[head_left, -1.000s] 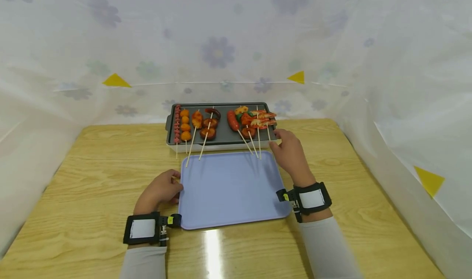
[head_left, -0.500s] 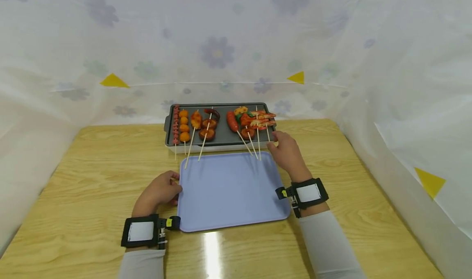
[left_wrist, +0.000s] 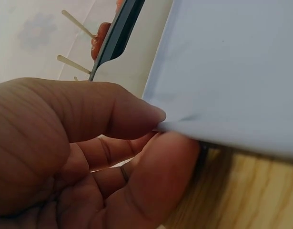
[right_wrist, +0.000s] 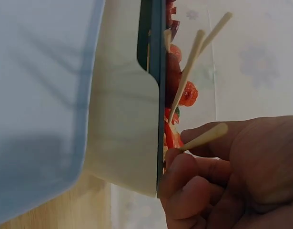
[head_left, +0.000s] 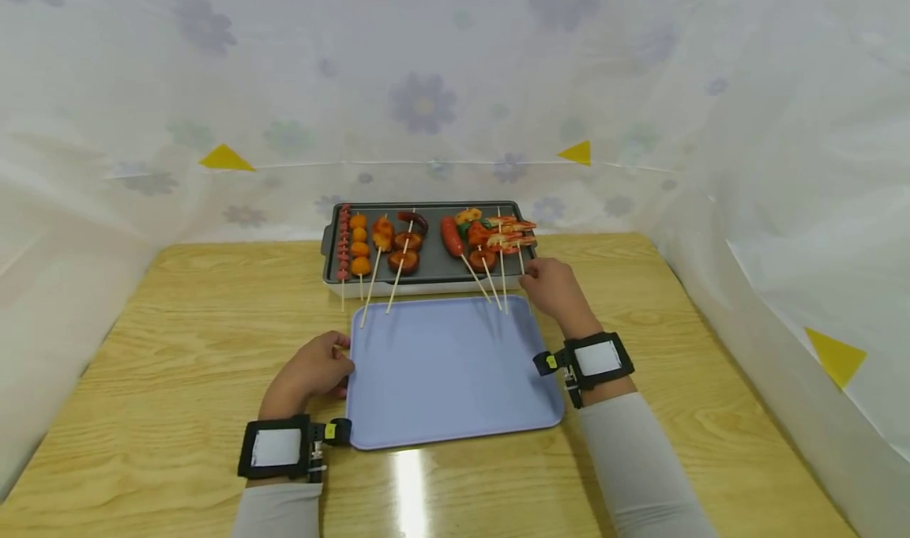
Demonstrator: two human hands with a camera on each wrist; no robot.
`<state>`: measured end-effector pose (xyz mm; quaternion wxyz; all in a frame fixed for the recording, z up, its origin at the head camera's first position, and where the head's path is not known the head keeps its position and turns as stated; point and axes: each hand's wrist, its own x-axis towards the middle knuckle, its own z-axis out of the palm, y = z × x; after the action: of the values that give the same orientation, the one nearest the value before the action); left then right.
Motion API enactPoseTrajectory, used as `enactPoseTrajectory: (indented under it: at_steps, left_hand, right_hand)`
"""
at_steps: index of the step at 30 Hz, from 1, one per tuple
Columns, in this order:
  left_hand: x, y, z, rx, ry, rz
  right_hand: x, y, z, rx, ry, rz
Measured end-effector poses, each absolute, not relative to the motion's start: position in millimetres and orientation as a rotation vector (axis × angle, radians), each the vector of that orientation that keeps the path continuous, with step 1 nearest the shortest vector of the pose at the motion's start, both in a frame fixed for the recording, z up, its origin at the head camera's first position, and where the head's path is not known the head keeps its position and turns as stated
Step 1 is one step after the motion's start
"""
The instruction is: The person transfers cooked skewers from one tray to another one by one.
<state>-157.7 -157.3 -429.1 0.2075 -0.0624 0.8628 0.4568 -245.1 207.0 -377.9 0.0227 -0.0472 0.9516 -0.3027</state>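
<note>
A lavender tray (head_left: 455, 380) lies flat on the wooden table. My left hand (head_left: 340, 358) pinches its left rim, thumb on top and fingers underneath, as the left wrist view shows at the tray edge (left_wrist: 222, 129). Behind the tray stands a dark grill pan (head_left: 434, 268) loaded with skewers. My right hand (head_left: 532, 280) is at the pan's front right corner. In the right wrist view its thumb and fingers (right_wrist: 184, 167) pinch the bare stick (right_wrist: 206, 136) of the rightmost shrimp skewer (head_left: 510, 236), which still rests on the pan.
Other skewers on the pan carry small red beads (head_left: 344, 242), orange balls (head_left: 359, 246), brown rounds (head_left: 404, 257) and a sausage (head_left: 450, 236). Several sticks overhang the tray's far edge. Floral plastic sheeting (head_left: 782, 167) encloses the table (head_left: 178, 325) at the back and sides.
My right hand has slid slightly toward the pan's corner, and its fingers have closed on the skewer stick. The left hand keeps its hold on the tray rim.
</note>
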Motion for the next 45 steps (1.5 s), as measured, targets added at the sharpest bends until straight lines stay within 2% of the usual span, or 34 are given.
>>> enactPoseTrajectory:
  at_steps: [7, 21, 34, 45]
  left_hand:
    - [-157, -157, -429, -0.174, 2.396, 1.294]
    - [-158, -154, -431, -0.198, 2.408, 1.268]
    - [-156, -154, -431, -0.187, 2.431, 1.279]
    - [-157, -155, -432, -0.187, 2.427, 1.272]
  right_hand:
    - [-249, 210, -375, -0.024, 2.776, -1.036]
    - [-251, 210, -371, 0.027, 2.658, -1.05]
    - [-249, 214, -371, -0.037, 2.634, -1.091]
    - [-250, 222, -370, -0.09, 2.716, -0.942]
